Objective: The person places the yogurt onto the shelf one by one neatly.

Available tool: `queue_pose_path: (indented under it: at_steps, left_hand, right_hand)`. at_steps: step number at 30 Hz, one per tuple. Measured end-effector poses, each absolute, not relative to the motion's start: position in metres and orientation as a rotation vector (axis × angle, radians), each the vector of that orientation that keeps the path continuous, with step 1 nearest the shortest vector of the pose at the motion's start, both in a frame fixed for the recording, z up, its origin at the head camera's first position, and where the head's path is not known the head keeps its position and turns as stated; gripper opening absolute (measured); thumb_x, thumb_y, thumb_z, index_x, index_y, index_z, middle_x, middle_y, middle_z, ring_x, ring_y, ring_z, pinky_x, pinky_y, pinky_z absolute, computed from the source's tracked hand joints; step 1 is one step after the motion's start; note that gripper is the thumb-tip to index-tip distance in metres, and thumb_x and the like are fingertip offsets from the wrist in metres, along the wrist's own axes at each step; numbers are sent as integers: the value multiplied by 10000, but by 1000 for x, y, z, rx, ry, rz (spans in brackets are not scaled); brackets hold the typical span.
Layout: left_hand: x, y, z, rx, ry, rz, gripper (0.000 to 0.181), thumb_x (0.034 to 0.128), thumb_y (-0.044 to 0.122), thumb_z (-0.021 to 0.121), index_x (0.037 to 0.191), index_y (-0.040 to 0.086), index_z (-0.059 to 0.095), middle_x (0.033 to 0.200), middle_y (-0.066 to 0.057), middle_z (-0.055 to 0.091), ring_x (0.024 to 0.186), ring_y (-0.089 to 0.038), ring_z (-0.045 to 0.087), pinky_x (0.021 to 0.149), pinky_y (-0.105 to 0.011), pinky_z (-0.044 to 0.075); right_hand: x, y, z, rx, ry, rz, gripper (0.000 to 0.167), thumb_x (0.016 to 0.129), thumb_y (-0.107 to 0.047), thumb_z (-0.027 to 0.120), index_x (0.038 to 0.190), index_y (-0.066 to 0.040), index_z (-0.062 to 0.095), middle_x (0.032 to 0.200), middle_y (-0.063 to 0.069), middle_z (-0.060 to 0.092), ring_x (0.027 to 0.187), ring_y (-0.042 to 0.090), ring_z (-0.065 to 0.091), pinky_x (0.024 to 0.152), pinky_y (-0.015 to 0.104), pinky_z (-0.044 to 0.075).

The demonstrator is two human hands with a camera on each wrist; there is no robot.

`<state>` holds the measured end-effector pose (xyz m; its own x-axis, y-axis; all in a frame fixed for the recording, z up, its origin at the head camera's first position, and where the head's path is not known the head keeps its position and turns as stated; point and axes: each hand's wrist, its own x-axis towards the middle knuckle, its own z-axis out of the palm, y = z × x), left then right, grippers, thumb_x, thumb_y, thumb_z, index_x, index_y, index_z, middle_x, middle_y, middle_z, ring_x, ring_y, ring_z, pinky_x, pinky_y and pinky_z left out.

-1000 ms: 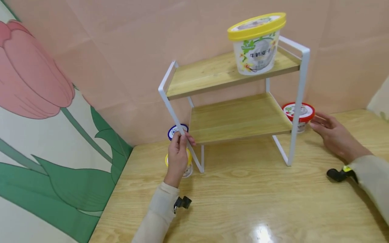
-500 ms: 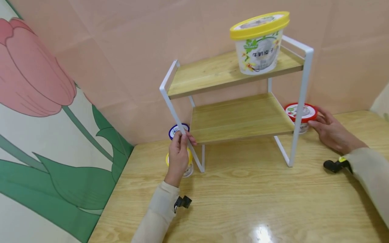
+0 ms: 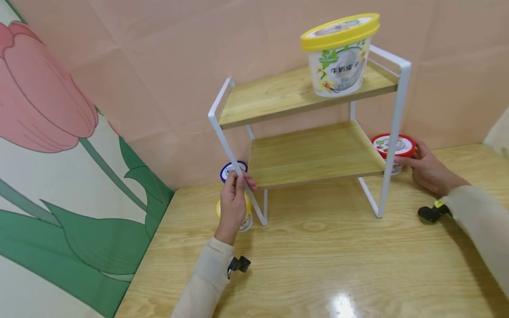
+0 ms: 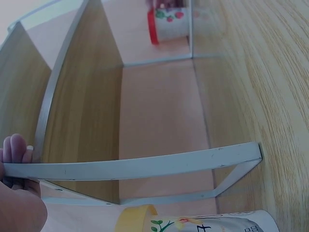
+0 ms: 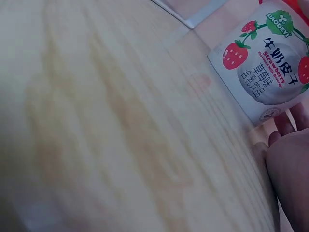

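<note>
My left hand (image 3: 233, 201) grips the white metal leg of a two-tier wooden shelf (image 3: 314, 154) at its left front, level with the lower board. At the shelf's right, my right hand (image 3: 431, 170) holds a strawberry milk-drink tub with a red lid (image 3: 393, 145), thumb in front and fingers behind. This tub (image 5: 270, 60) stands on the table in the right wrist view, its strawberry label facing the camera. A yellow-lidded tub (image 3: 339, 57) stands on the upper board towards the right. Behind my left hand are a blue-lidded tub (image 3: 230, 169) and another yellow-lidded tub (image 3: 246, 221), both partly hidden.
The shelf stands on a wood-grain table (image 3: 302, 265) close to a pinkish backdrop (image 3: 167, 88). A panel with a painted tulip (image 3: 47, 88) borders the table's left side. The shelf's right front leg (image 3: 391, 141) stands just left of the red-lidded tub.
My right hand has moved left and closed around the red-lidded tub, which stays about where it was. My left hand keeps its grip on the shelf leg.
</note>
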<state>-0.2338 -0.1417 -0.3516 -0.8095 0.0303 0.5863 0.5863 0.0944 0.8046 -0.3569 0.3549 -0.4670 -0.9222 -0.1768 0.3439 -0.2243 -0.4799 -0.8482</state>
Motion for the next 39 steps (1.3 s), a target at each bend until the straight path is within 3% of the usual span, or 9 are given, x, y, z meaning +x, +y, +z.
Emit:
queue_pose_path:
  at_steps: [3, 9, 14, 22, 29, 35, 39]
  left_hand:
    - [-234, -141, -351, -610, -1945, -1765, 285, 1087, 114, 340, 1072, -130, 486, 923, -282, 573, 798, -75, 624, 772, -240, 598]
    - [-234, -140, -351, -611, -1933, -1777, 288, 1085, 110, 342, 1061, -140, 485, 905, -225, 582, 788, -59, 621, 760, -212, 587]
    - [-233, -141, -352, -613, -1934, -1782, 292, 1086, 116, 340, 1064, -138, 484, 903, -196, 585, 791, -58, 622, 763, -215, 587]
    - [-235, -141, -352, -630, -1912, -1785, 287, 1084, 108, 347, 1061, -146, 481, 911, -271, 562, 798, -68, 613, 761, -226, 587]
    - [-235, -141, -354, -624, -1915, -1777, 290, 1085, 111, 351, 1055, -142, 489, 908, -301, 565, 789, -52, 619, 761, -217, 589]
    - [-235, -140, -353, -650, -1891, -1788, 260, 1077, 76, 362, 1049, -150, 488, 910, -326, 548, 792, -108, 618, 757, -265, 602]
    - [-236, -140, -353, -644, -1876, -1795, 257, 1074, 66, 364, 1043, -154, 491, 896, -325, 553, 784, -117, 620, 752, -229, 593]
  right_hand:
    - [-357, 354, -466, 637, -1535, 2620, 683, 926, 221, 449, 1496, -129, 314, 1320, -68, 595, 1174, 43, 536, 976, 104, 410]
    - [-358, 353, -467, 634, -1472, 2636, 673, 903, 247, 463, 1462, -110, 351, 1271, -43, 642, 1135, 50, 598, 938, 112, 485]
    - [-359, 353, -466, 635, -1554, 2588, 701, 902, 240, 479, 1479, -135, 345, 1298, -56, 602, 1139, 47, 568, 944, 102, 471]
    - [-358, 352, -465, 591, -1684, 2497, 675, 917, 203, 499, 1463, -171, 366, 1310, -101, 552, 1121, 30, 527, 928, 72, 449]
    - [-349, 355, -462, 399, -1965, 2361, 725, 963, 65, 554, 1536, -259, 250, 1305, -167, 447, 1122, -61, 442, 885, 24, 398]
    - [-347, 358, -462, 341, -2033, 2319, 756, 963, 27, 581, 1551, -250, 195, 1254, -159, 471, 1080, -69, 482, 849, 18, 425]
    - [-345, 360, -462, 303, -2132, 2241, 788, 967, -13, 597, 1571, -265, 160, 1261, -171, 450, 1076, -86, 481, 855, 24, 401]
